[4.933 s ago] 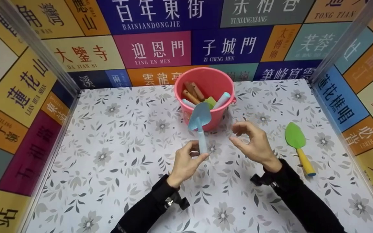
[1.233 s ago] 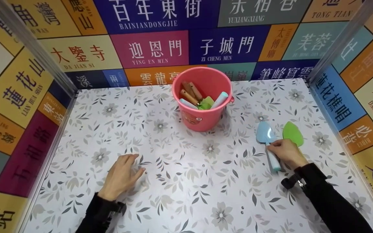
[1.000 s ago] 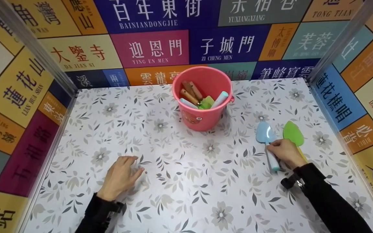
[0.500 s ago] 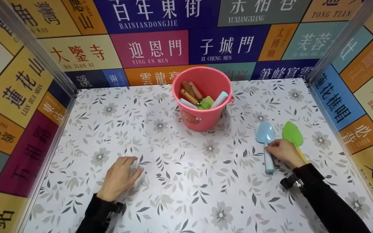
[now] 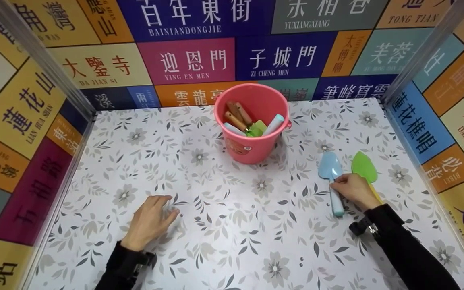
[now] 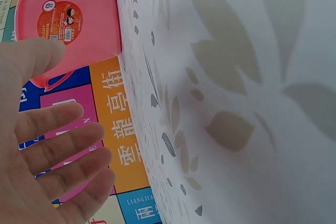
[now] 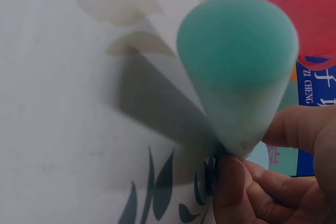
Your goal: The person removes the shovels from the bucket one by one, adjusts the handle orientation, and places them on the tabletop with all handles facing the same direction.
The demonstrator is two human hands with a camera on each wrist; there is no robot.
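Note:
At the right of the head view my right hand (image 5: 353, 188) pinches a light blue toy trowel (image 5: 330, 164) around the top of its handle. The blade points away from me, next to a green trowel (image 5: 364, 166) whose yellow handle is partly covered by that hand. In the right wrist view the blue trowel's handle (image 7: 239, 45) rises close to the camera, above its shadow, with thumb and fingers around its narrow part. My left hand (image 5: 147, 221) hovers low or rests over the cloth at the left, fingers spread and holding nothing, as the left wrist view also shows.
A pink bucket (image 5: 252, 151) stands at the back middle of the flowered tabletop (image 5: 216, 241). Inside it are several tools with wooden handles (image 5: 236, 121), pale blue handles (image 5: 274, 125) and a green piece (image 5: 257, 128). Sign-printed walls (image 5: 193, 60) enclose the back and sides.
The blue trowel went from my left hand before the bucket to my right hand beside the green trowel. My left hand moved left, emptied. Lately only the trowel's handle end has shifted slightly.

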